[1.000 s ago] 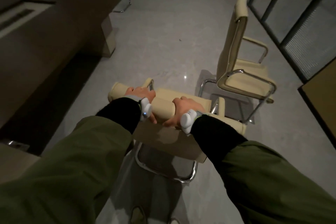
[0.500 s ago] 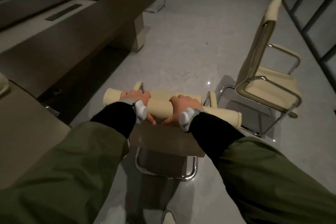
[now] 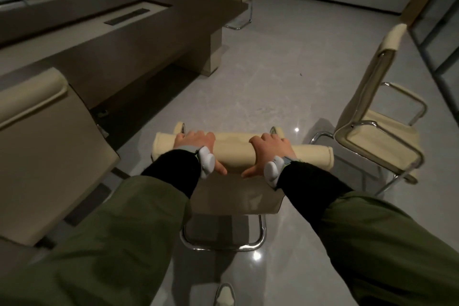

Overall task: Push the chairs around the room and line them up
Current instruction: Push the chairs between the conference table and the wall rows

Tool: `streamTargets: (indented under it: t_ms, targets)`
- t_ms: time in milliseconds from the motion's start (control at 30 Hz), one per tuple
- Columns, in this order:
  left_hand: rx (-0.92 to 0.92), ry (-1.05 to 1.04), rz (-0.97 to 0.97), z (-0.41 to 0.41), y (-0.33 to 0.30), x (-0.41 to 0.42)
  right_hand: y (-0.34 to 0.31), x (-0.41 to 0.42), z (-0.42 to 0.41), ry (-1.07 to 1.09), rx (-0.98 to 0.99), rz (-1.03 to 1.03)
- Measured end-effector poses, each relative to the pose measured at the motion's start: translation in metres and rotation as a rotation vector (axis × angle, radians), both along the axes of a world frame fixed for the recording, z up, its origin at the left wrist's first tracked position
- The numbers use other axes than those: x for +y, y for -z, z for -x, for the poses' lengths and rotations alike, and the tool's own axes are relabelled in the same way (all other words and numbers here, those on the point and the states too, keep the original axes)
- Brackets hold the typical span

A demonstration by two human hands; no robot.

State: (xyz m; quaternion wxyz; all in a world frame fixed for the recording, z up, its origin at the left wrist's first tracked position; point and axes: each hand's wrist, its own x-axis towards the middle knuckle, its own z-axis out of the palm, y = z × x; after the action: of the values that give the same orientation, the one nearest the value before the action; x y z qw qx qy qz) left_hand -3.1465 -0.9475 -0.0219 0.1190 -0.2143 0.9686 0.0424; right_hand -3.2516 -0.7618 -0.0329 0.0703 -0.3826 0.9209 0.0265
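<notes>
Under both hands [image 3: 196,143] [image 3: 269,149], gripped: the chair's headrest [image 3: 233,148].

Fingertips of both hands — hidden behind the chair's headrest [image 3: 238,149].

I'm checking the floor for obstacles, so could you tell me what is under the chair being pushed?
Under the pushed chair only its chrome sled frame and bare grey floor show. The backrest, gripped by the left hand and right hand, hides the seat and everything beneath it.
</notes>
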Motion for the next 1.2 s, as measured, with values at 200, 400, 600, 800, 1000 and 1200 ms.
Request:
streamTargets:
  t_ms: [200, 400, 600, 800, 1000, 1200]
  targets:
    - [0.062, -0.045, -0.004, -0.036, 0.006, 0.015, 0.001, 0.027, -0.009, 0.019, 0.033, -0.03]
    - [0.07, -0.116, -0.006, -0.067, 0.008, 0.038, 0.0, 0.048, -0.009, 0.001, 0.032, -0.049]
    - [0.097, -0.161, 0.005, -0.075, 0.011, 0.045, 0.001, 0.042, -0.007, -0.026, 0.054, -0.058]
    - [0.033, -0.211, -0.01, -0.054, 0.004, 0.045, 0.002, 0.038, 0.016, -0.075, 0.082, -0.05]
    - [0.005, -0.323, -0.011, -0.018, 0.005, 0.064, 0.004, 0.044, 0.067, -0.168, 0.065, -0.017]
    - [-0.054, -0.418, -0.021, 0.02, -0.005, 0.077, 0.001, 0.047, 0.11, -0.265, 0.057, 0.037]
